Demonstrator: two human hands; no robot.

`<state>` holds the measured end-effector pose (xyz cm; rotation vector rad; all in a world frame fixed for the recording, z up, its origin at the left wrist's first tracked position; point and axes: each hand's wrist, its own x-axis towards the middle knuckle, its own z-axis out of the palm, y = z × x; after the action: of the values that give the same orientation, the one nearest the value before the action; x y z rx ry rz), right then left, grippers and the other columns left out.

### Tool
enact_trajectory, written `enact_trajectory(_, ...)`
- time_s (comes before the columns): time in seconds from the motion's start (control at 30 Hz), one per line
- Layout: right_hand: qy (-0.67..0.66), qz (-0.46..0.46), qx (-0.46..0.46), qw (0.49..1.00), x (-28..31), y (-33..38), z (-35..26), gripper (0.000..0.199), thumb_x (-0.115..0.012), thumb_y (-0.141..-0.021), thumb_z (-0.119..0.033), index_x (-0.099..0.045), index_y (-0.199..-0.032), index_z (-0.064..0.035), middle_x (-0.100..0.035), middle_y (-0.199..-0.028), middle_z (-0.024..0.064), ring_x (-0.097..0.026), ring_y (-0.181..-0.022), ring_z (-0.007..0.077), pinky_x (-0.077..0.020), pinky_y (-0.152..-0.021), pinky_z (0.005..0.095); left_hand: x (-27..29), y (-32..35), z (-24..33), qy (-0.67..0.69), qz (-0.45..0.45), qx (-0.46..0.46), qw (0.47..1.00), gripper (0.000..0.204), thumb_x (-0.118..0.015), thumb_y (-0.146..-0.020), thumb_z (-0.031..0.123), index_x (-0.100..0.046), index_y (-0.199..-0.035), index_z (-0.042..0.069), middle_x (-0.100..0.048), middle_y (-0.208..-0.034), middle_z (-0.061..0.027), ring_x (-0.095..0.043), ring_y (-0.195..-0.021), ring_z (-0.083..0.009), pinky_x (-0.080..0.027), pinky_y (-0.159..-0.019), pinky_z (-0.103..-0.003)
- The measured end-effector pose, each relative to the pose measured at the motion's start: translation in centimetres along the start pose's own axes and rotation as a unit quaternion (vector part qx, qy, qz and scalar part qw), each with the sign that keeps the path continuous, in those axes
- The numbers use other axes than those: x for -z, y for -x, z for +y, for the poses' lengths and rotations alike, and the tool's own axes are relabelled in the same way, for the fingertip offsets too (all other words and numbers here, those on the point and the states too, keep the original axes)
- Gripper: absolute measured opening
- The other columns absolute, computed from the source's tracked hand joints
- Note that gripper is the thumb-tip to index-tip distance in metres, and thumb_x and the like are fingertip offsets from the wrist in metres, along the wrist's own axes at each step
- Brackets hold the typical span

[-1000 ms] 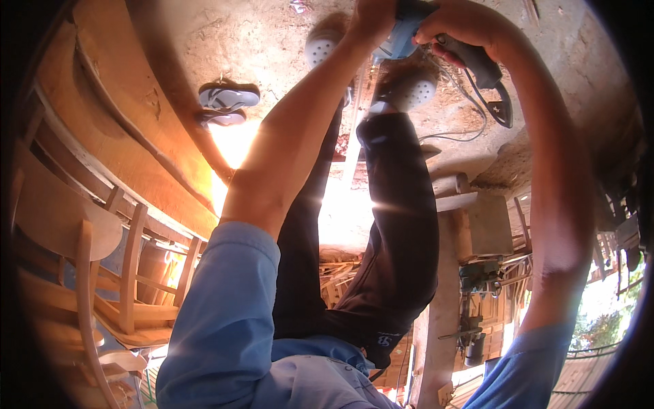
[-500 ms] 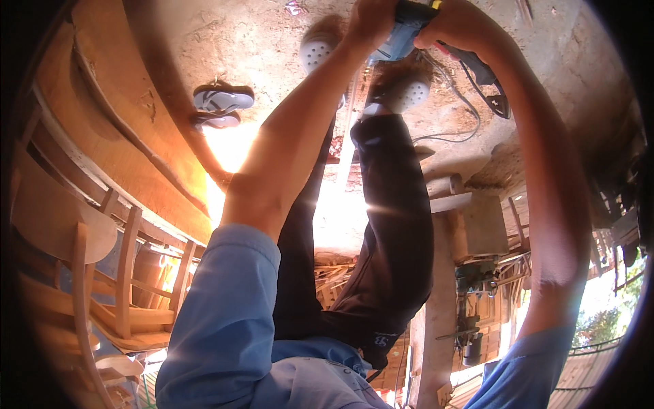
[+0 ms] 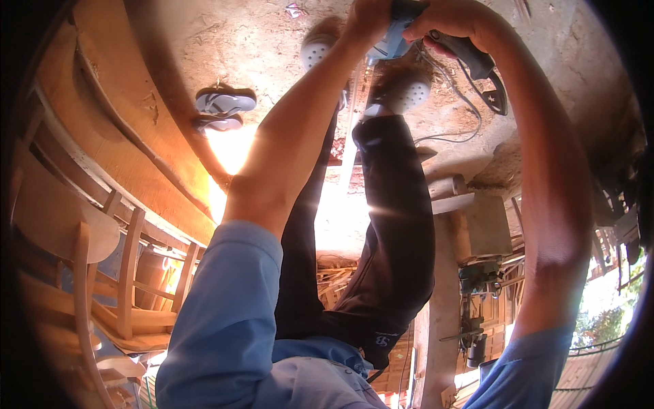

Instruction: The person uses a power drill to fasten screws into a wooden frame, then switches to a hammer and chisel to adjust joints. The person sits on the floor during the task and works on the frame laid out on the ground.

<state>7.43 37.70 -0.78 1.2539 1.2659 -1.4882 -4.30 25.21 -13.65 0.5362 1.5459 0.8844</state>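
Both my hands are at the top edge of the view, around a blue corded power tool [image 3: 392,42] with a black handle [image 3: 470,54]. My left hand [image 3: 371,19] grips the tool's left side, its fingers partly cut off by the edge. My right hand [image 3: 460,19] is closed round the black handle, with its thumb against the blue body. A small brass-coloured part [image 3: 370,61] sits at the tool's lower end. The tool's exact kind and its working end cannot be made out. A dark cable [image 3: 470,109] trails over the ground.
My feet in grey clogs [image 3: 411,95] stand just below the tool. A pair of flip-flops [image 3: 226,102] lies left on the dusty ground. Large wooden boards [image 3: 136,129] and wooden chairs [image 3: 126,273] line the left side. A wooden block [image 3: 484,225] and machinery [image 3: 477,279] are at the right.
My right hand has shifted slightly and the tool has tilted, so more of its black handle shows. The blue body has moved a little left. Both hands keep their grip.
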Motion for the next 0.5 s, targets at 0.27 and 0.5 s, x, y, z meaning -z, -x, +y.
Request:
enact_trajectory(0.27, -0.058, -0.021, -0.027, 0.998, -2.2, -0.5, 1.5, 0.017, -0.081, -0.080, -0.016, -0.076, -0.083, 0.0003, -0.072, -0.073, 0.0131, -0.068, -0.065, 0.0234, -0.0534, -0.063, 0.0415, 0.1, 1.2, -2.4, -0.005, -0.018, -0.015, 1.000, 0.046, -0.053, -0.108, 0.041, -0.069, -0.091, 0.001, -0.064, -0.076, -0.0061, -0.055, -0.071, -0.0151, -0.047, -0.067, -0.035)
enact_trajectory(0.5, -0.116, 0.118, 0.095, 0.982, -9.0, 2.7, 4.1, 0.033, -0.080, -0.082, -0.020, -0.070, -0.105, 0.0015, -0.073, -0.082, 0.0192, -0.073, -0.071, 0.0306, -0.0581, -0.064, 0.0452, 1.3, 6.3, -0.8, -0.169, -0.057, -0.170, 0.969, 0.038, -0.049, -0.105, 0.032, -0.070, -0.095, 0.002, -0.072, -0.091, -0.0140, -0.068, -0.084, -0.0281, -0.051, -0.082, -0.039)
